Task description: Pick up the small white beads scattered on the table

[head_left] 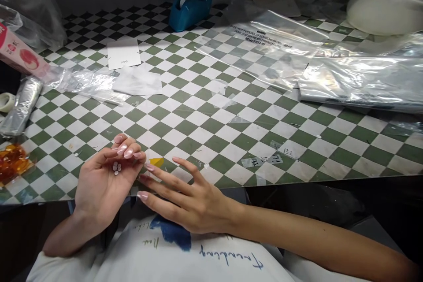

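Palm up at the table's front edge, my left hand (105, 180) is cupped with its fingers curled inward. Several small white round pieces (116, 168) rest in its palm; what kind they are I cannot tell. My right hand (191, 198) is just to the right, fingers stretched out and spread, with nothing visible in it. Its fingertips point at the left hand, close to the left fingers. Behind the fingertips lies a small yellow piece (156, 161) on the checkered table (198, 123).
A blue tape dispenser (190, 9) stands at the back. Clear plastic bags (357, 79) cover the right side. White cards (124, 53), a pink box (24, 53) and an orange packet (13, 163) lie on the left. Marked tape strips (261, 161) stick near the front edge.
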`<state>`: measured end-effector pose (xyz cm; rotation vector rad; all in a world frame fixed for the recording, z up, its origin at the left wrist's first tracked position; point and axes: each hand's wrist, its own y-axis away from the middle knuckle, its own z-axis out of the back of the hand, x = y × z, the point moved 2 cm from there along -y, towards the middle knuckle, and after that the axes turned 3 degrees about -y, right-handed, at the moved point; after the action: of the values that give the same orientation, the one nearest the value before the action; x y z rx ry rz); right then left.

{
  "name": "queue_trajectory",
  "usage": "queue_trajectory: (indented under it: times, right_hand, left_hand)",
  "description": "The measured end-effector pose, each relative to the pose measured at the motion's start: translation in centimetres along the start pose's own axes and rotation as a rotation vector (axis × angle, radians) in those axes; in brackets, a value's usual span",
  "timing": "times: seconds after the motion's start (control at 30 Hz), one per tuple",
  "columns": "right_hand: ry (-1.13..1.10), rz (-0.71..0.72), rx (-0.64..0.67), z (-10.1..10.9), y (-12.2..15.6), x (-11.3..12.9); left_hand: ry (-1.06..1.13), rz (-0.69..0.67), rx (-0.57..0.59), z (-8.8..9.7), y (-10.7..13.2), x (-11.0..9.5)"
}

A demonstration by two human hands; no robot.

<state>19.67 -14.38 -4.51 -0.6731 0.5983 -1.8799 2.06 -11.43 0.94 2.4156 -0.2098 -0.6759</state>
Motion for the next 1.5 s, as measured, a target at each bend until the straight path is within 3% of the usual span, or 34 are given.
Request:
queue_trajectory:
  times: [0.1,0.33,0.47,0.57,0.67,0.77,0.87,0.97,1.03,1.13,1.2,1.23,1.3,1.37,1.43,1.5]
  right_hand:
    - [-0.051,-0.005,-0.049,-0.3,-0.8,0.3]
    - [-0.289,-0.184,-0.129,-0.3,-1.4,0.1]
    - [-0.365,-0.209,-0.088,-0.7,-0.9,0.2]
    - [-0.426,-0.232,-0.004,-0.2,-0.9,0.0]
    - [-0.41,-0.225,-0.115,2.0,-1.7,-0.7]
    - [-0.229,-0.117,-0.176,3.8,-2.9,-1.4]
    - [-0.062,-0.052,-0.124,4.4,-3.4,-2.0]
    - [-0.086,-0.04,-0.044,5.5,-3.4,-2.4]
    - [-0.2,-0.028,0.025,7.2,-3.8,-3.3]
    - [-0.307,-0.115,-0.05,10.9,-4.9,-7.0]
    - [-0.178,-0.368,-0.218,13.5,-5.3,-11.8]
    - [-0.098,-0.55,-0.198,14.4,-5.2,-14.6]
    - [0.02,-0.736,-0.163,15.9,-4.3,-20.0]
    - [0.165,-1.145,0.12,16.2,-2.2,-25.0]
    - [0.152,-1.271,0.233,16.1,-0.2,-28.0]
    - [0.135,-1.274,0.236,15.7,1.4,-29.3]
  left_hand:
    - [0.014,-0.01,0.02,0.0,0.1,-0.3]
    - [0.022,-0.077,0.058,0.0,0.2,-1.3]
    - [0.005,-0.083,0.042,0.0,0.0,-1.0]
    - [-0.04,-0.058,-0.037,-0.4,-0.1,-0.1]
    - [-0.081,0.002,-0.193,-1.1,0.4,1.5]
    - [-0.103,0.205,-0.275,-2.1,1.2,3.5]
    - [-0.082,0.408,-0.117,-3.3,1.8,5.1]
    - [-0.089,0.412,0.018,-4.1,1.7,5.9]
    - [-0.133,0.392,-0.014,-4.4,1.3,6.1]
    - [-0.187,0.308,-0.149,-4.9,0.8,6.0]
    - [-0.218,0.244,-0.217,-5.2,0.6,5.6]
    - [-0.231,0.225,-0.235,-5.4,0.6,5.4]
    - [-0.242,0.197,-0.243,-5.6,0.6,5.0]
    - [-0.236,0.159,-0.21,-5.7,0.8,4.6]
    - [-0.228,0.116,-0.144,-5.8,0.9,4.2]
    - [-0.215,0.068,-0.101,-5.8,0.9,3.9]
